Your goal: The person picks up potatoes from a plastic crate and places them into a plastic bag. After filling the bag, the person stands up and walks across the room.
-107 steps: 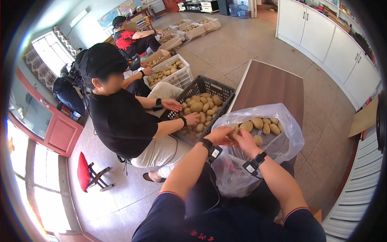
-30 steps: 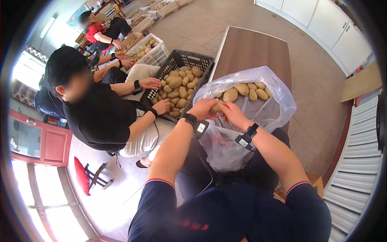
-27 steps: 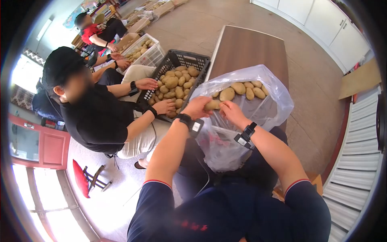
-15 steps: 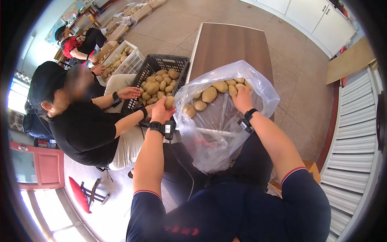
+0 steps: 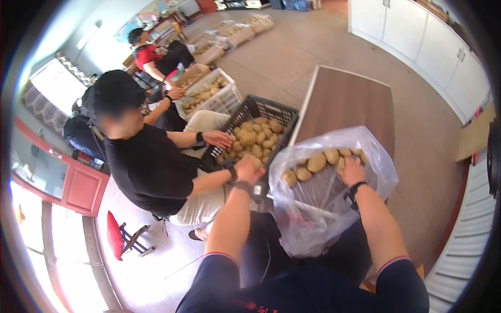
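Note:
My left hand (image 5: 247, 173) is closed round a potato (image 5: 256, 162) at the near right edge of a black plastic crate (image 5: 286, 110) full of potatoes. A co-worker's hand (image 5: 218, 139) hovers over that crate's left side, and their other forearm reaches close to my left wrist. A clear plastic bag (image 5: 365, 142) lies open in front of me, with a row of potatoes (image 5: 316, 163) along its far side. Inside the bag, my right hand (image 5: 353, 173) has its fingers on a potato (image 5: 341, 163) at the right of the row. Both my wrists wear black bands.
A brown wood-grain table (image 5: 348, 101) stands beyond the bag. A white crate of potatoes (image 5: 227, 96) sits behind the black one, near another seated person (image 5: 162, 57). White cabinets (image 5: 417, 36) line the far right; a red folding stool (image 5: 116, 237) is at left.
The view has swung, so everything sits further right and lower. My left hand still holds its potato by the crate, and my right hand stays at the row in the bag.

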A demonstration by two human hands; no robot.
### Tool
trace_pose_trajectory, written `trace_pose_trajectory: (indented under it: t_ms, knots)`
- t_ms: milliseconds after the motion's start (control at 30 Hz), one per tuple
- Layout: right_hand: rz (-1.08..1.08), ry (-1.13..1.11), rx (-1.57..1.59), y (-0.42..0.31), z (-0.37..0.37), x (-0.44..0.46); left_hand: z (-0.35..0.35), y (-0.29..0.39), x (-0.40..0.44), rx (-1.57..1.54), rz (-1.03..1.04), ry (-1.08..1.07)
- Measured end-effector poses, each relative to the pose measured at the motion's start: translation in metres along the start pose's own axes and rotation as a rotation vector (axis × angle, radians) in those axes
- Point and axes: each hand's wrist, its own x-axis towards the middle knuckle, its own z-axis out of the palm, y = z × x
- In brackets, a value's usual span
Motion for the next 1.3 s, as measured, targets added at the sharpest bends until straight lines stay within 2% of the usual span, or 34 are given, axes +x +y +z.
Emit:
trace_pose_trajectory:
  t_ms: [33,100,167,233,300,400,567,867,1000,1067,1100,1167,1233,1300]
  knots:
    - [0.066,-0.074,-0.021,-0.013,-0.016,-0.012,0.006,0.005,-0.01,0.031,0.034,0.019]
    - [0.026,0.021,-0.084,-0.018,-0.004,-0.017,-0.015,-0.012,0.016,0.026,-0.047,-0.08]
    - [-0.06,0.067,-0.113,-0.013,0.013,-0.022,-0.028,-0.022,0.03,0.036,-0.026,-0.114]
    - [-0.138,0.118,-0.151,-0.014,0.023,-0.033,-0.017,-0.014,0.019,0.118,-0.047,-0.002]
    - [-0.228,0.093,-0.116,-0.016,0.027,-0.044,-0.019,-0.013,0.022,0.077,-0.069,-0.012]
    - [-0.264,0.09,-0.026,-0.021,0.023,-0.062,-0.012,-0.007,0.01,0.027,-0.068,0.074]
    - [-0.241,0.015,0.07,-0.023,0.019,-0.069,-0.021,-0.007,0.014,-0.008,-0.061,0.047]
    - [-0.395,0.331,0.005,-0.03,0.009,-0.078,-0.022,0.001,0.002,-0.032,0.015,0.162]
    - [-0.363,0.254,0.153,-0.038,0.004,-0.086,-0.007,0.01,-0.019,-0.006,0.018,0.176]
    - [-0.36,0.246,0.173,-0.039,0.007,-0.092,0.013,0.016,-0.04,0.187,0.11,0.152]
    - [-0.345,0.217,0.263,-0.039,0.01,-0.095,0.02,0.019,-0.046,0.186,0.11,0.152]
    - [-0.329,0.187,0.351,-0.042,0.01,-0.1,0.033,0.021,-0.057,0.346,0.146,0.018]
    - [-0.237,0.007,0.557,-0.047,0.007,-0.105,0.047,0.022,-0.07,0.381,0.118,-0.016]
    - [-0.228,-0.033,0.632,-0.052,0.01,-0.106,0.057,0.019,-0.079,0.475,0.104,-0.175]
